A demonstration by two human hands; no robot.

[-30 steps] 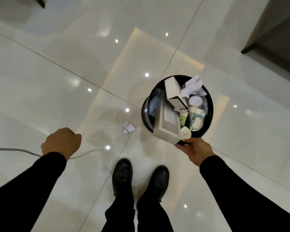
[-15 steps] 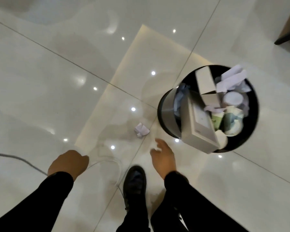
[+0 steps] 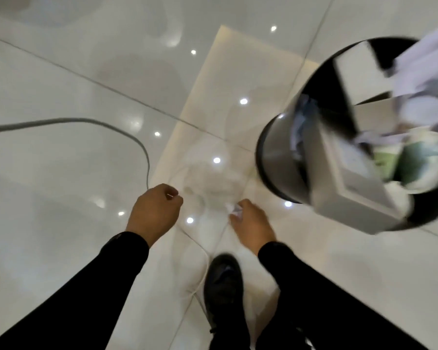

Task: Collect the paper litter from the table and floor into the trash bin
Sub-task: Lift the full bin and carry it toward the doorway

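Note:
A small crumpled white paper ball [image 3: 233,211] lies low on the glossy tiled floor, and my right hand [image 3: 250,226] is down on it with the fingers closing around it. My left hand [image 3: 154,210] hangs curled in a loose fist to the left, holding nothing that I can see. The black round trash bin [image 3: 276,160] stands at the right, blurred, heaped with white cardboard boxes [image 3: 349,178], crumpled paper [image 3: 425,64] and green paper cups [image 3: 415,162].
A grey cable [image 3: 91,122] curves across the floor at the left and runs down toward my left hand. My black shoe [image 3: 223,284] stands just below the hands. Ceiling lights reflect in the white tiles all around.
My right hand left the bin's rim, swung down and left, and now reaches the paper ball on the floor. The view dropped much closer to the floor, and the bin slid to the right.

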